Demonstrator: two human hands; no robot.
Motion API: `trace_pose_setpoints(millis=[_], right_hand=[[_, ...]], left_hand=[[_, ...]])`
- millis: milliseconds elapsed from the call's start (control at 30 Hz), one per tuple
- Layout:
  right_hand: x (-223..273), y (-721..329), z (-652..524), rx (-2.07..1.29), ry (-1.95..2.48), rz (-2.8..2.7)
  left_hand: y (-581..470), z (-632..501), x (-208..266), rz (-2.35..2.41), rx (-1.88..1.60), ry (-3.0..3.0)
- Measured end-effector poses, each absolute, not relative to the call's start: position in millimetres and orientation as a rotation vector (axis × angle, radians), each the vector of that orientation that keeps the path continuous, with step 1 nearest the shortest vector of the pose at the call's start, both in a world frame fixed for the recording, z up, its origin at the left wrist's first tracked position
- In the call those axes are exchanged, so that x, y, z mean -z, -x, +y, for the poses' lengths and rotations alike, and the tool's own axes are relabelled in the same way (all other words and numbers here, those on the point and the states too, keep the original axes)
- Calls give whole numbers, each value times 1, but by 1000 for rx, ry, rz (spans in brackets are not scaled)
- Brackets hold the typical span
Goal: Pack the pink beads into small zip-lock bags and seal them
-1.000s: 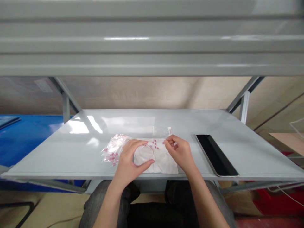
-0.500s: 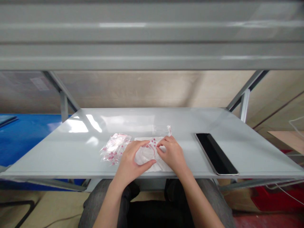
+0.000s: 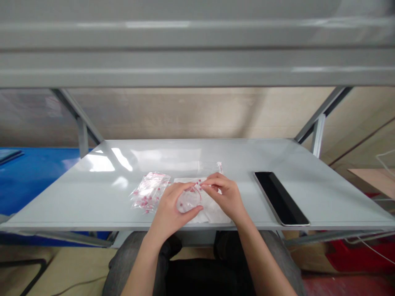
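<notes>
My left hand curves in a C shape, thumb and fingertips against a small clear zip bag whose red zip line bows outward. A red bead shows inside or under the bag. My right hand is pinched close to my left fingertips, seemingly on a tiny red bead; the fingers partly hide it. Several loose red beads lie around the fingertips on a white sheet. Left of my left hand is a pile of clear zip bags with red beads in them.
A clear bag lies flat behind my hands. To the right rests a black-screened tablet or phone. The grey table ends close to my lap. A metal shelf beam crosses above, with slanted struts at both back corners.
My right hand has moved slightly left and away from me, its pinch now closer to the bag's mouth and my left fingertips. My left hand stays nearly still.
</notes>
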State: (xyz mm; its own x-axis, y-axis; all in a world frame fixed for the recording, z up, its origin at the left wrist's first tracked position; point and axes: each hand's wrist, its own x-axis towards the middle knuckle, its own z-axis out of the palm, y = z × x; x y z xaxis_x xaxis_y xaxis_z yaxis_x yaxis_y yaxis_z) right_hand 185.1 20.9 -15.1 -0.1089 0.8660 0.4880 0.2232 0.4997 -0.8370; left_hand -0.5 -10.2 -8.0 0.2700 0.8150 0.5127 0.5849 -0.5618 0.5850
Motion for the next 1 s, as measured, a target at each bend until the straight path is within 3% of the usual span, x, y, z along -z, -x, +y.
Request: trace_pose_setpoints(millis=[167,433,667,767,1000], right_hand=[[33,-201,35,-340,1331,-1762],[39,-198,39,-229,1488,-1856],[11,-183,20,-781,886,-1714],[8,-178,16,-862,806,-1738],[27,-183,28,-425,1229,-1789]], left_hand=[[2,-9,9,1306,-1154,-2268],[3,-8,10,1304,-1148,-2284],[3,-8,14,1315,-1177,-2300],[3,-7,15,1316,-1203,-2296],[4,-7,12,1343,-1153,-2279]])
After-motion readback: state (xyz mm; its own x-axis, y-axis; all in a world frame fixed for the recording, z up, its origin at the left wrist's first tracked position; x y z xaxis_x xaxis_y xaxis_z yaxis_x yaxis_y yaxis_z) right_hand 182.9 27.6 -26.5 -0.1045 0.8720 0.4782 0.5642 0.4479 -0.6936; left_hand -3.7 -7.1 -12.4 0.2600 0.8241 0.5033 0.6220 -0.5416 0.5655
